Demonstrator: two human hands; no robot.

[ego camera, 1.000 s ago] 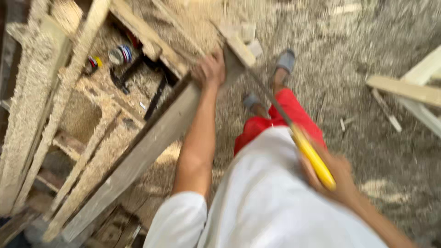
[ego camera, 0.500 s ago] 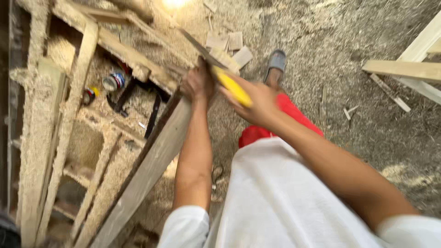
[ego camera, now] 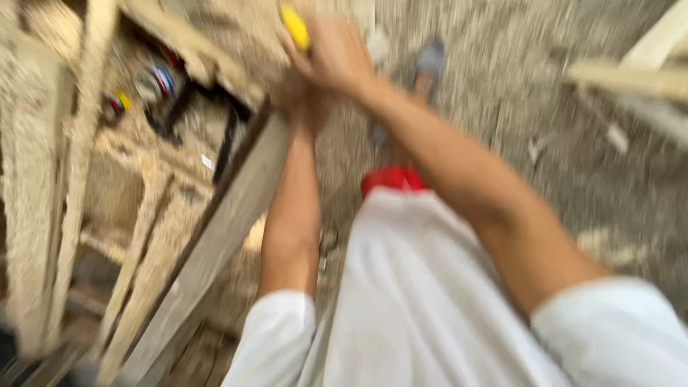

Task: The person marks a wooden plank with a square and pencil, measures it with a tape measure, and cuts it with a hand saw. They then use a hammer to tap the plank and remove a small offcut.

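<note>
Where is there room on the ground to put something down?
The sawdust floor between the sandalled foot and the loose boards looks bare. Left of the plank is crowded: a wooden frame with small tools.

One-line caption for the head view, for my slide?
Right hand grips a yellow-handled saw above a plank steadied by the left hand, over a sawdust floor.

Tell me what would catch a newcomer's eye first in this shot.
The bright yellow handle stands out at the top centre, gripped in the right hand, though the picture is too blurred to show the rest of the tool. Just below it the left hand presses on the upper end of a long grey wooden plank that slants down to the lower left. Left of that stands a sawdust-coated wooden frame.
</note>
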